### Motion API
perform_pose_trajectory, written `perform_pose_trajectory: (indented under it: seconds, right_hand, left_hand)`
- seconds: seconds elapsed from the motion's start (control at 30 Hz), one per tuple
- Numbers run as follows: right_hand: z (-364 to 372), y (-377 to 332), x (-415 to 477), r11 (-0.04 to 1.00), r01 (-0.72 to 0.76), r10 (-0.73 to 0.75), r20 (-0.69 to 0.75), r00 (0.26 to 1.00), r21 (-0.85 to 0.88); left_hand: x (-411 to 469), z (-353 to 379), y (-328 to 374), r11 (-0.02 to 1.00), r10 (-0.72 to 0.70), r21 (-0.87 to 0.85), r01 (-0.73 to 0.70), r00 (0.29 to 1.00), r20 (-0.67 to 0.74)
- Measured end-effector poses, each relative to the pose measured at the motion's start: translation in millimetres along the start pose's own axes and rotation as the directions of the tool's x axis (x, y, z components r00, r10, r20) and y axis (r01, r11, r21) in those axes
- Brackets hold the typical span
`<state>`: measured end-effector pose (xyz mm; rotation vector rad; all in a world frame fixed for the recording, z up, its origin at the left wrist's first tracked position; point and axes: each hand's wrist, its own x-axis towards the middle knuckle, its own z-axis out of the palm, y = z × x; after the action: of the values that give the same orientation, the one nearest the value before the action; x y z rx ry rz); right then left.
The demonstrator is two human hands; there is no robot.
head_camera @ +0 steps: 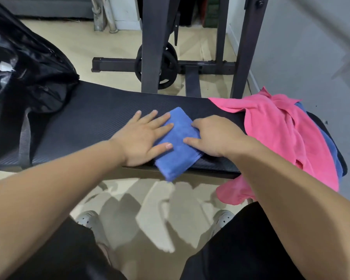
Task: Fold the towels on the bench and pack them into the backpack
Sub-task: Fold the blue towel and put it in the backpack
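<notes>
Blue towel [177,138]: folded to a compact rectangle, lying askew across the bench [89,118], near end overhanging the front edge.

Left hand [141,136]: flat, fingers spread and straight. Fingertips and thumb press the towel's left side, palm on the pad.

Right hand [214,136]: laid against the towel's right side, index finger and thumb stretched out on the cloth. It grips nothing that I can see. Neither hand has the towel lifted.

Step in hand, by my reading: smoothing and setting the last fold before packing.
- Press evenly from the centre toward the edges so the layers bed down.
- Square the overhanging end back onto the pad so it does not slump open.
- Take it up from both long sides together, thumbs over and fingers under, so the folds hold.

Pink towel [281,128]: heaped unfolded at the bench's right end, draping over the front. A second blue towel [331,146] shows beneath it. Both are yet to be folded.

Backpack [24,67]: black, at the bench's left end. Whether its mouth is open I cannot tell.
</notes>
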<state>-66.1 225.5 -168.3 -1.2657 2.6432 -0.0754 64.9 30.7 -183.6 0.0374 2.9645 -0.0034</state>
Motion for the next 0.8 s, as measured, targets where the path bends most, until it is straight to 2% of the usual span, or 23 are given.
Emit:
perform_pose_trajectory:
  seconds: [0.13, 0.23, 0.3, 0.33, 0.47, 0.57, 0.7, 0.73, 0.8]
  right_hand:
    - [-6, -19, -24, 0.993, 0.111, -0.106, 0.098, 0.99, -0.046]
    - [-6, -17, -18, 0.997, 0.042, -0.045, -0.038, 0.998, -0.057]
    - [-1, -10, -5, 0.999, 0.017, -0.008, -0.179, 0.984, 0.049]
    - [2, -6, 2, 0.994, 0.028, -0.008, -0.197, 0.98, 0.103]
    - [15, 0, 22, 0.95, 0.128, -0.12, -0.043, 0.992, 0.286]
    - [13, 2, 33, 0.907, 0.135, -0.165, 0.041, 0.985, 0.398]
    - [-1, 1, 39, 0.914, 0.143, -0.169, 0.036, 0.985, 0.381]
    - [-5, 1, 39, 0.925, 0.139, -0.163, 0.039, 0.986, 0.354]
    - [-10, -1, 40, 0.941, 0.111, -0.142, 0.075, 0.987, 0.318]
  left_hand:
    - [-29, -4, -13, 0.992, -0.111, -0.076, 0.105, 0.991, -0.078]
    - [-38, 3, -8, 0.965, -0.223, -0.149, 0.216, 0.974, -0.034]
    - [-34, 7, -7, 0.923, -0.304, -0.257, 0.286, 0.952, -0.032]
    - [-30, 8, -8, 0.897, -0.346, -0.306, 0.318, 0.937, -0.039]
    - [-16, 4, -13, 0.861, -0.389, -0.374, 0.344, 0.92, -0.051]
    - [-11, -3, -24, 0.815, -0.411, -0.451, 0.365, 0.911, -0.006]
    - [-5, -11, -36, 0.639, -0.429, -0.662, 0.391, 0.896, 0.115]
    - [-3, -11, -38, 0.634, -0.412, -0.668, 0.39, 0.901, 0.134]
    - [2, -11, -41, 0.72, -0.355, -0.59, 0.365, 0.925, 0.139]
